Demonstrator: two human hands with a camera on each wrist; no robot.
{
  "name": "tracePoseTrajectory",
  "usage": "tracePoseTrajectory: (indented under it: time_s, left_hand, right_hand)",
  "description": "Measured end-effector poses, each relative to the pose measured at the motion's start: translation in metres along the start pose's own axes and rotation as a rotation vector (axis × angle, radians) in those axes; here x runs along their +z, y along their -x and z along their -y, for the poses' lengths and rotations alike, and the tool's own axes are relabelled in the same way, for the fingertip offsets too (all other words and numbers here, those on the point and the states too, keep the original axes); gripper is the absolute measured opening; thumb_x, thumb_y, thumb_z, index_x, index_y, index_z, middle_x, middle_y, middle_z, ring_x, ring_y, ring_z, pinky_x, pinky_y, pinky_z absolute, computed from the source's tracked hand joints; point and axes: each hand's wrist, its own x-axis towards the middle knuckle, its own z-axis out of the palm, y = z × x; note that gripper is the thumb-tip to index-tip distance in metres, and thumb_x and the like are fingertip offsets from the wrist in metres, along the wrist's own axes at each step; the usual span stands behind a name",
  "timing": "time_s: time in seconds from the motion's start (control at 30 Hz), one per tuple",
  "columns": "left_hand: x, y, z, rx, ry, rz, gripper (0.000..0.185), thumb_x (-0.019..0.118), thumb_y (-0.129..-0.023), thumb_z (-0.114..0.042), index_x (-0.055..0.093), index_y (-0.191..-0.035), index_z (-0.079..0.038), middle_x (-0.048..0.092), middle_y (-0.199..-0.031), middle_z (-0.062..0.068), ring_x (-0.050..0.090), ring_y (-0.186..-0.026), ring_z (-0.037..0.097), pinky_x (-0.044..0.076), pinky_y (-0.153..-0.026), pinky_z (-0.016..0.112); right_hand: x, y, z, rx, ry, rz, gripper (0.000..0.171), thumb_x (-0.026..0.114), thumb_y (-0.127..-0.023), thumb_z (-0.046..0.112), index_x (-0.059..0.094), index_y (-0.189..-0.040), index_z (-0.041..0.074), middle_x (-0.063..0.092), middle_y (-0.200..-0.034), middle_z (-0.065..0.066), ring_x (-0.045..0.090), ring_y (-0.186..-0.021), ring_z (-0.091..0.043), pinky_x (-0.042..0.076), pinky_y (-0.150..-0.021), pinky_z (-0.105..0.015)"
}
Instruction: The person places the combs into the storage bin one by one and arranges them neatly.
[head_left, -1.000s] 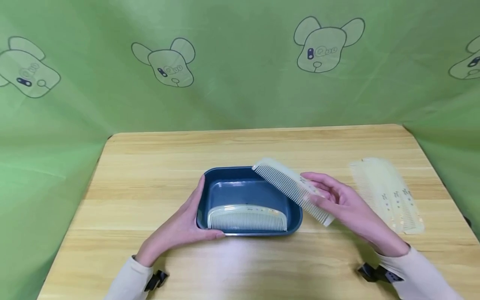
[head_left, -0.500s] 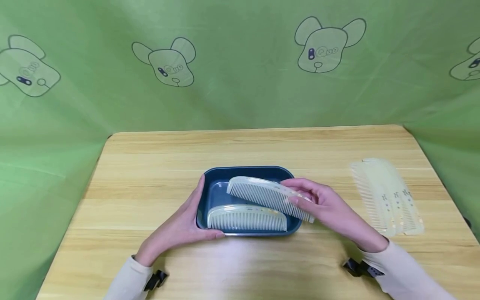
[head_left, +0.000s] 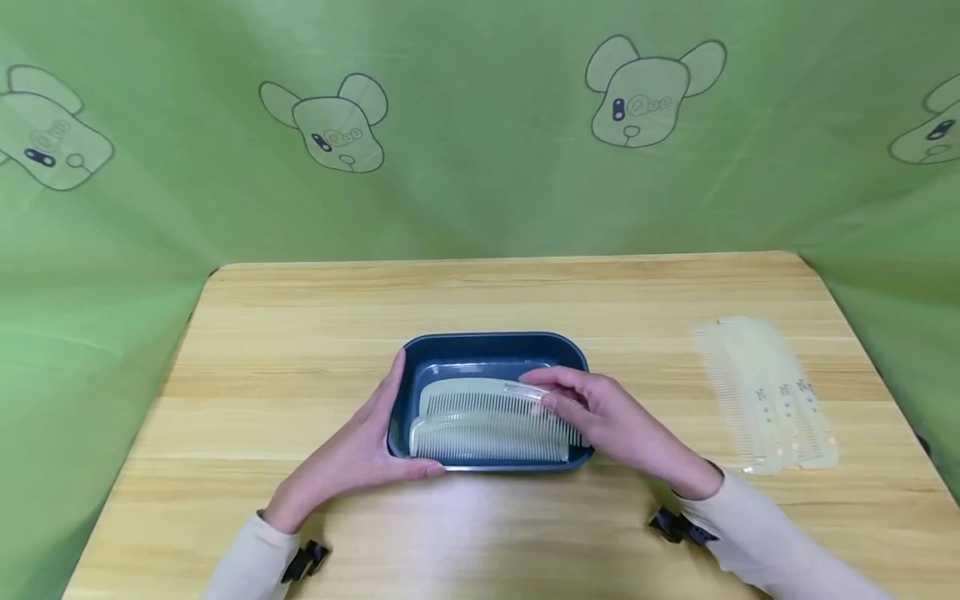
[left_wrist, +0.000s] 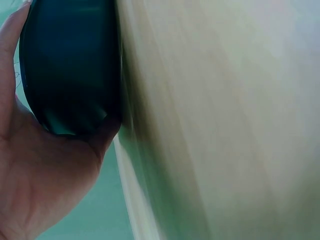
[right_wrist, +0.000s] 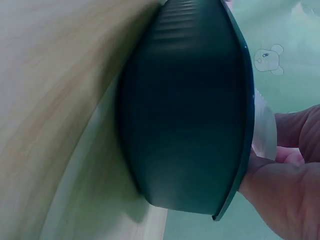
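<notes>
my left hand (head_left: pixel 352 462) cups the left end of the dark blue tray (head_left: pixel 491 343), palm against its outer wall, thumb lying along the near rim and fingers standing up against the left side. in the left wrist view the tray's rounded corner (left_wrist: pixel 70 70) sits right in the curve of my palm (left_wrist: pixel 35 170), so i have it braced rather than lifted; it rests on the wooden desk (head_left: pixel 300 333).

my right hand (head_left: pixel 611 421) reaches over the tray's right end with fingers curled, pinching the right end of a pale green comb (head_left: pixel 480 398). that comb is down inside the tray, teeth toward me, leaning against a second comb (head_left: pixel 487 442) of the same kind that lies along the near wall. the two overlap, the one i hold just behind and a little above the other. the right wrist view shows only the tray's dark outer wall (right_wrist: pixel 185 110) and the heel of my hand (right_wrist: pixel 280 195) at its rim, with a sliver of the comb between.

well off to the right on the desk lies a small pile of more combs (head_left: pixel 765 392), fanned over one another, apart from the tray and from both hands.
</notes>
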Motion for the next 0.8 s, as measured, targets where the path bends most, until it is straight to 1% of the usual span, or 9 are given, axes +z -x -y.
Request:
tracePoseTrajectory:
  time_s: [0.13,0.27,0.4,0.53,0.63,0.7,0.77,0.8]
  left_hand:
    - [-0.001,-0.001,0.000,-0.001,-0.005,0.002,0.149,0.096,-0.080,-0.058,-0.016,-0.174,-0.030,0.000,-0.182,0.008,0.015,-0.164,0.034,0.025,-0.127,0.059]
    - [-0.002,0.000,-0.001,-0.012,0.002,0.004,0.149,0.096,-0.080,-0.058,-0.016,-0.174,-0.030,-0.001,-0.182,0.007,0.014,-0.164,0.034,0.025,-0.127,0.060]
    - [-0.001,0.000,-0.001,-0.014,0.012,0.011,0.148,0.096,-0.080,-0.057,-0.016,-0.174,-0.031,-0.001,-0.182,0.007,0.015,-0.164,0.035,0.026,-0.126,0.062]
    - [0.000,0.001,0.000,-0.011,0.014,0.009,0.149,0.097,-0.080,-0.056,-0.016,-0.174,-0.031,-0.001,-0.182,0.008,0.015,-0.164,0.036,0.026,-0.125,0.063]
    - [0.000,0.002,0.001,-0.008,0.016,0.005,0.149,0.097,-0.080,-0.054,-0.015,-0.174,-0.031,-0.001,-0.182,0.007,0.015,-0.164,0.035,0.026,-0.126,0.062]
    - [-0.001,0.002,0.001,-0.006,0.013,0.005,0.149,0.097,-0.080,-0.055,-0.015,-0.174,-0.031,-0.001,-0.182,0.007,0.015,-0.164,0.035,0.025,-0.126,0.060]
    - [-0.001,0.001,0.001,-0.006,0.012,0.010,0.148,0.097,-0.080,-0.055,-0.016,-0.174,-0.031,-0.001,-0.182,0.007,0.015,-0.164,0.034,0.025,-0.127,0.060]
    - [-0.001,0.001,0.001,-0.006,0.011,0.013,0.148,0.096,-0.081,-0.056,-0.016,-0.174,-0.031,-0.001,-0.182,0.007,0.015,-0.164,0.034,0.025,-0.127,0.060]
  right_hand:
    - [0.004,-0.004,0.002,-0.022,0.063,0.005,0.033,0.060,-0.111,-0.001,0.070,-0.142,0.003,0.071,-0.136,-0.011,0.067,-0.104,-0.022,0.059,-0.085,-0.029]
    - [0.009,-0.010,0.002,-0.022,0.100,0.043,0.031,0.060,-0.112,0.002,0.072,-0.140,0.005,0.072,-0.134,-0.009,0.064,-0.103,-0.021,0.057,-0.083,-0.030]
    - [0.013,-0.013,0.002,-0.020,0.153,0.066,0.029,0.059,-0.112,0.002,0.073,-0.138,0.005,0.073,-0.124,-0.005,0.059,-0.089,-0.016,0.053,-0.074,-0.029]
    - [0.015,-0.014,0.002,-0.011,0.214,0.089,0.029,0.059,-0.112,0.001,0.073,-0.138,0.006,0.070,-0.107,0.000,0.050,-0.075,-0.014,0.048,-0.066,-0.030]
    - [0.017,-0.016,0.001,-0.032,0.271,0.115,0.029,0.059,-0.112,0.002,0.072,-0.137,0.006,0.072,-0.112,-0.001,0.057,-0.085,-0.015,0.053,-0.075,-0.033]
    - [0.018,-0.016,0.000,-0.051,0.313,0.136,0.029,0.058,-0.112,0.002,0.072,-0.137,0.005,0.073,-0.120,-0.002,0.064,-0.098,-0.017,0.058,-0.086,-0.038]
    - [0.019,-0.016,0.001,-0.068,0.351,0.151,0.028,0.059,-0.112,0.001,0.072,-0.136,0.006,0.073,-0.130,-0.004,0.066,-0.113,-0.020,0.058,-0.097,-0.046]
    - [0.019,-0.016,0.001,-0.074,0.366,0.157,0.027,0.059,-0.112,0.001,0.072,-0.135,0.006,0.073,-0.131,-0.004,0.066,-0.118,-0.022,0.057,-0.100,-0.048]
